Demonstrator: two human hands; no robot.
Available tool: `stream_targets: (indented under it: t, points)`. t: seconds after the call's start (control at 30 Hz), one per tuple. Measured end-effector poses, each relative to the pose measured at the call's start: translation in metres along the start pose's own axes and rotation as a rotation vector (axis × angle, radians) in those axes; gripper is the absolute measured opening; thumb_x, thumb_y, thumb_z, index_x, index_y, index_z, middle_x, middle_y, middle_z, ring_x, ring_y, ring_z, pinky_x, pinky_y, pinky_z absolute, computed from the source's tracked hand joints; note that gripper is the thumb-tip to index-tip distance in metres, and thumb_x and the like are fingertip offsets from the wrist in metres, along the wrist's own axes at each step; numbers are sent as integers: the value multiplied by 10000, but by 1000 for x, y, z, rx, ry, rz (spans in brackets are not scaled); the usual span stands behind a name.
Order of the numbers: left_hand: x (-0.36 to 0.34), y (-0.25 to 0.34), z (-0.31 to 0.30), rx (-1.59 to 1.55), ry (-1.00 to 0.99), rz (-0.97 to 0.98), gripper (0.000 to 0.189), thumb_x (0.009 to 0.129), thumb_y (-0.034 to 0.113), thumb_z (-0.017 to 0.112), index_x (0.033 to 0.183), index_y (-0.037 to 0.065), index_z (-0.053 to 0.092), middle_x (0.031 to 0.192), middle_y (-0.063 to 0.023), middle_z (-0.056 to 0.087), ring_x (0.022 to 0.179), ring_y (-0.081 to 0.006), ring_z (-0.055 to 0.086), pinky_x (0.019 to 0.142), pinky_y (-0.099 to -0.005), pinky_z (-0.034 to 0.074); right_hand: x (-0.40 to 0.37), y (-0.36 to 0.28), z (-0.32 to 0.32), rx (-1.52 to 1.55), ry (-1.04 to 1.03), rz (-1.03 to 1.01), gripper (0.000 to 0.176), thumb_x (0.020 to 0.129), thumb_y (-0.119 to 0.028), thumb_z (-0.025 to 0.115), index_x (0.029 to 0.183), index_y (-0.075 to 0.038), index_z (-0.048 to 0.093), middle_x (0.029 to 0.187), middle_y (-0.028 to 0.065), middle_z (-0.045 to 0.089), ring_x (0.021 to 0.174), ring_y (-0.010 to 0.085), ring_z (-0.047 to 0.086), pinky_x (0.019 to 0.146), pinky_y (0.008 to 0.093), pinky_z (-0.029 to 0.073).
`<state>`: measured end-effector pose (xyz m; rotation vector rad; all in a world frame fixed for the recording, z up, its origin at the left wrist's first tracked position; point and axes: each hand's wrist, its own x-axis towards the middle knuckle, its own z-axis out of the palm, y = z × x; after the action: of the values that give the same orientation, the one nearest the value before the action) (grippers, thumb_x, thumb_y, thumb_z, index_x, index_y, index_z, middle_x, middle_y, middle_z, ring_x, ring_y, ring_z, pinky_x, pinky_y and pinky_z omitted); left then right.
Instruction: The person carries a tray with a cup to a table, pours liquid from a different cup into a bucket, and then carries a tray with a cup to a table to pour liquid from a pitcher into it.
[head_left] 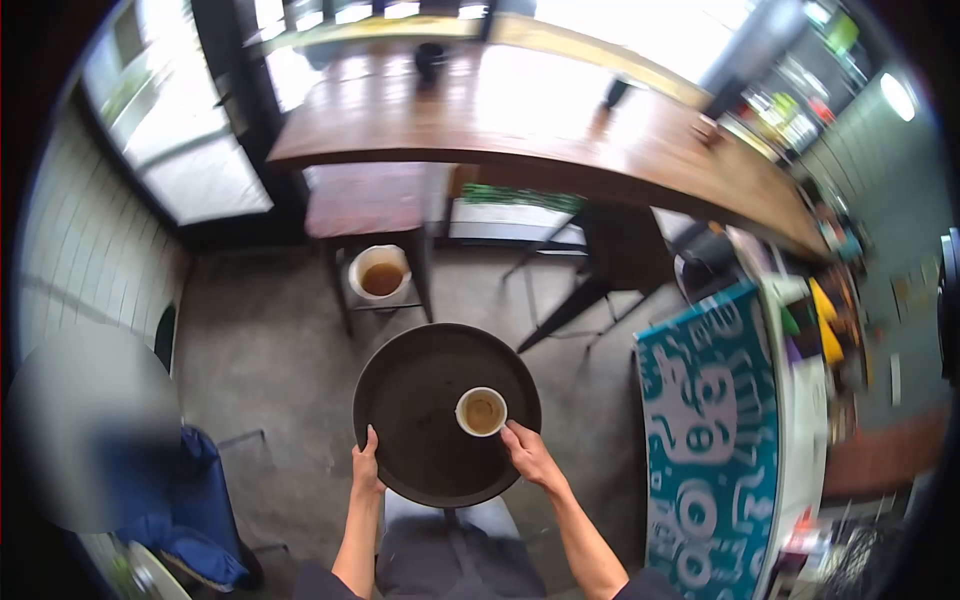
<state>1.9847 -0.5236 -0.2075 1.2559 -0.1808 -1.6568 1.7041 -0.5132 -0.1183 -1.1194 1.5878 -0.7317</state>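
Note:
A round dark brown serving tray (415, 420) is held level in front of my body. On its right half stands a white cup (482, 412) with a light brown drink or its remains inside. My left hand (367, 468) grips the tray's left edge, thumb on top at the rim and the other fingers mostly hidden. At the right edge my right hand (532, 455) also grips the tray, its fingertips close beside the cup; the fingers under the tray are hidden.
Ahead is a long wooden counter (400, 130) bearing dark cups. A stool (365, 205) and a black chair (625, 250) stand below it. Near the stool sits a white bucket (381, 273) of brown liquid. A teal patterned panel (710, 430) is right, a blue chair (200, 500) left.

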Motion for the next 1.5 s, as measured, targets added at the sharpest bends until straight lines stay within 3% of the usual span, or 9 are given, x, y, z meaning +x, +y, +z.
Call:
stream_targets:
  t: [0.07, 0.37, 0.63, 0.73, 0.8, 0.83, 0.9, 1.03, 1.5]
  points:
    - [-11, -5, 25, 14, -196, -17, 538, 914, 343, 591, 1239, -63, 454, 1169, -193, 571, 1035, -301, 601, 872, -439, 531, -51, -6, -19, -83, 86, -103, 337, 994, -284, 417, 793, -15, 429, 647, 43, 414, 615, 126, 397, 574, 307, 384]
    - [-108, -33, 130, 385, -678, -401, 523, 932, 332, 564, 1264, -52, 437, 1184, -182, 566, 1034, -311, 598, 857, -453, 527, -244, -7, -21, 23, 699, -60, 304, 978, -228, 422, 813, 26, 447, 658, 195, 452, 588, 350, 444, 606, 404, 391]
    - [-204, -134, 232, 725, -1121, -635, 400, 958, 295, 526, 1181, -35, 486, 1055, -153, 606, 913, -276, 627, 791, -421, 544, -375, 47, -28, 159, 1283, 62, 323, 985, -247, 433, 784, 5, 465, 626, 130, 468, 553, 206, 459, 559, 341, 388]
    - [-257, -196, 259, 916, -1127, -640, 385, 957, 276, 530, 1172, -40, 488, 1043, -151, 608, 908, -274, 630, 787, -421, 544, -435, 71, -42, 236, 1440, 144, 323, 988, -254, 436, 773, -16, 477, 605, 63, 435, 554, 116, 409, 539, 294, 365]
    - [-286, -240, 272, 879, -1235, -825, 374, 954, 263, 537, 1161, -46, 495, 1045, -153, 608, 909, -271, 629, 784, -420, 544, -468, 92, -53, 272, 1580, 202, 321, 988, -247, 436, 768, -17, 475, 611, 36, 423, 571, 90, 396, 543, 277, 360]
    - [-285, -218, 264, 900, -1241, -852, 374, 954, 263, 537, 1161, -46, 495, 1045, -153, 608, 909, -271, 629, 784, -420, 544, -463, 71, -33, 282, 1601, 229, 321, 988, -247, 436, 768, -17, 475, 611, 36, 423, 571, 90, 396, 543, 277, 360]
    - [-313, -260, 277, 1023, -1227, -788, 371, 956, 262, 533, 1157, -48, 501, 1048, -158, 607, 894, -273, 631, 777, -425, 545, -487, 97, -48, 298, 1695, 247, 318, 983, -228, 445, 743, -20, 456, 585, 49, 390, 546, 100, 390, 524, 294, 346]
    - [-379, -336, 299, 1069, -1318, -957, 373, 950, 262, 545, 1155, -48, 506, 1044, -163, 608, 877, -271, 634, 767, -419, 548, -542, 134, -72, 388, 1836, 270, 300, 982, -225, 448, 767, -24, 504, 600, 18, 418, 564, 75, 410, 530, 277, 351]
    - [-554, -473, 318, 1412, -1538, -1070, 333, 958, 254, 534, 1111, -42, 541, 1007, -136, 627, 855, -241, 644, 736, -386, 560, -674, 184, -92, 525, 2172, 463, 224, 978, -203, 490, 837, -30, 514, 592, 15, 401, 516, 79, 378, 482, 271, 327]
